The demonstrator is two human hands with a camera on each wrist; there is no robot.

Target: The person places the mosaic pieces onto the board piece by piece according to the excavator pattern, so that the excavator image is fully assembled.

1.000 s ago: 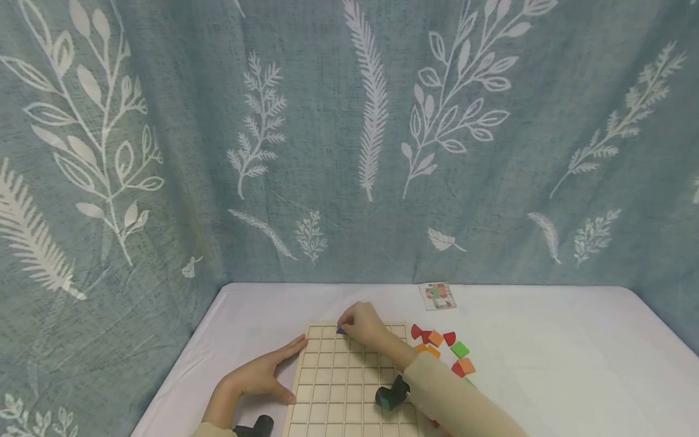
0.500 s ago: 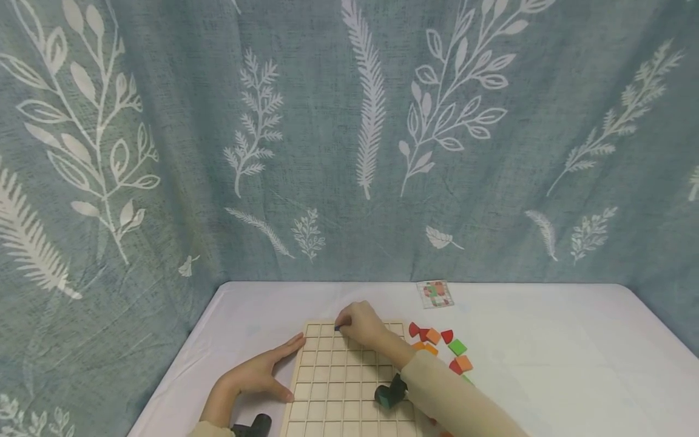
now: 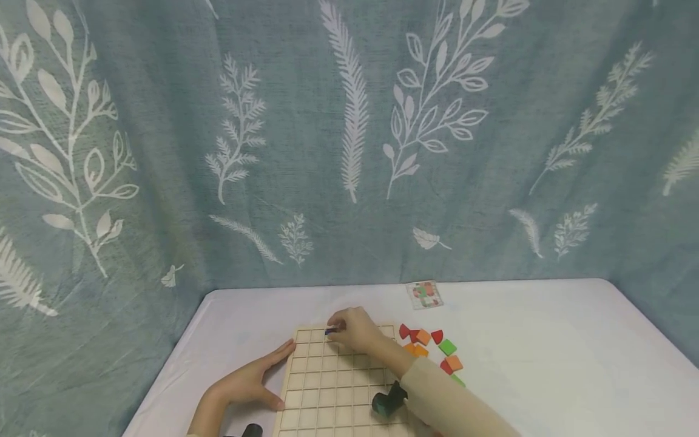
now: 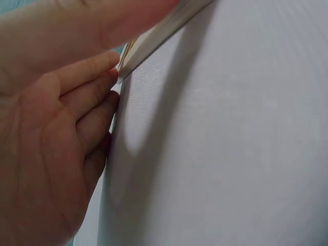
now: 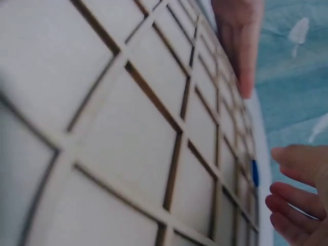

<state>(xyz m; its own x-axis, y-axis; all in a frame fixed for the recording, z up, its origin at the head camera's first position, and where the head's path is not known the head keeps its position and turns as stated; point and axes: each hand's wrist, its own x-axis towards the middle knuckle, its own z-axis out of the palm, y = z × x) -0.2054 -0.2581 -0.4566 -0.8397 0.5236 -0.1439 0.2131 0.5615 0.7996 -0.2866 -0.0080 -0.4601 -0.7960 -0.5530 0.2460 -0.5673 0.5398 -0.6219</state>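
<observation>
A pale wooden grid board [image 3: 326, 397] with square cells lies on the white table. My left hand [image 3: 248, 381] is spread along the board's left side, thumb and fingertips at its edge; in the left wrist view, the straight fingers [image 4: 92, 97] meet the board's side. Over the far row, my right hand [image 3: 355, 331] hovers around a small blue piece [image 3: 330, 331], thumb and index finger parted. The right wrist view has the blue piece [image 5: 255, 173] standing at the board, a gap between it and the fingertips [image 5: 279, 154].
Right of the board lie loose red, orange and green pieces, among them a green square [image 3: 447, 347] and a red wedge [image 3: 437, 337]. A small patterned card [image 3: 424, 295] lies at the table's back. A patterned blue-green curtain [image 3: 306, 152] hangs behind the table.
My right thumb and index finger have spread apart from the blue piece they were pinching over the far row. The left hand has stayed at the board's edge. The head view has shifted slightly.
</observation>
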